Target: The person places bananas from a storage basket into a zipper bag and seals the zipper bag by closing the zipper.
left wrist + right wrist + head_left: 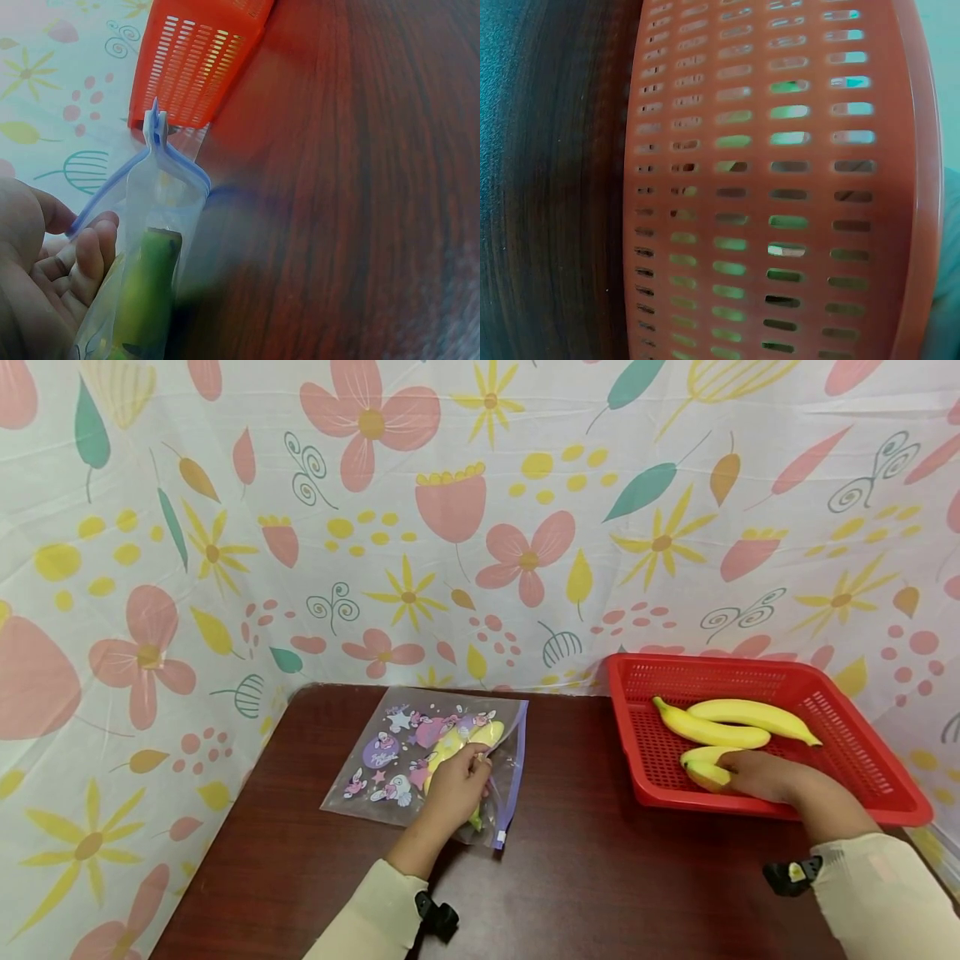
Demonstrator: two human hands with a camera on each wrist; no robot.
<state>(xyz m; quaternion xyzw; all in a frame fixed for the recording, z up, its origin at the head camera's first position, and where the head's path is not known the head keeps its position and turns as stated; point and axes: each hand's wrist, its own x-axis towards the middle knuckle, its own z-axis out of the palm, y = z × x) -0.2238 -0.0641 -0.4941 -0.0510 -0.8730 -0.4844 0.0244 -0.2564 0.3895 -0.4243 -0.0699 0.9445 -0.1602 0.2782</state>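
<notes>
A clear zip bag (390,756) printed with cartoon figures lies flat on the dark wood table (570,868), with a banana (453,745) inside it. My left hand (456,787) rests on the bag and pinches its edge near the blue zip strip (174,159); the banana's green stem end (154,277) shows through the plastic. My right hand (753,774) reaches into the red basket (862,752) and grips a banana (705,766) at its front. Two more bananas (731,720) lie in the basket. The right wrist view shows only the basket's slotted wall (780,187).
A floral cloth (480,510) hangs behind and to the sides of the table. The basket stands at the table's right, close to its right edge.
</notes>
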